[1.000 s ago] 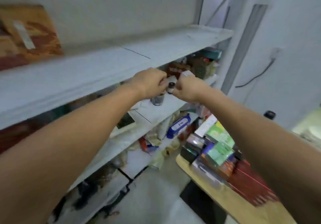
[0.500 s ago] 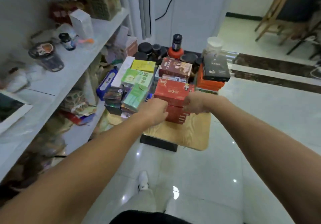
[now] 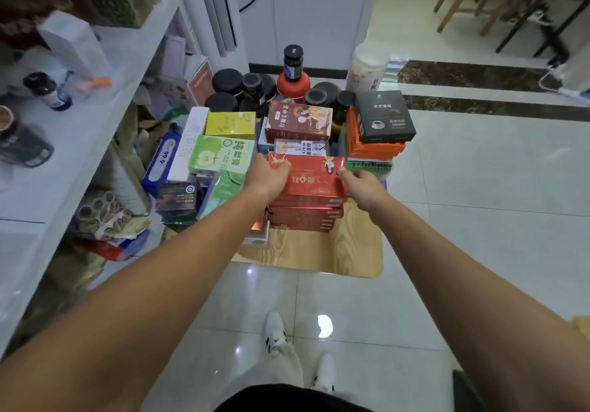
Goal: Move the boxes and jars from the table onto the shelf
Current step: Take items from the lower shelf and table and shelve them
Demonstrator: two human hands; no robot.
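A small wooden table [image 3: 351,252] is crowded with boxes and dark-lidded jars [image 3: 227,82]. At its front stands a stack of flat red boxes. My left hand [image 3: 268,176] grips the left end of the top red box [image 3: 311,178], and my right hand [image 3: 364,184] grips its right end; the box is tilted up a little off the stack. The white shelf [image 3: 95,130] runs along the left, holding a small dark bottle [image 3: 48,90], a white box [image 3: 75,44] and a dark jar [image 3: 19,143].
Green and yellow boxes [image 3: 220,154] lie left of the red stack, a black box [image 3: 383,116] on orange ones to the right. Bags and packets fill the lower shelves. Chairs stand at the far right on the tiled floor. My feet are below.
Both hands left the small bottle on the shelf, swung right to the table, and now hold the top red box by its ends, lifting it slightly.
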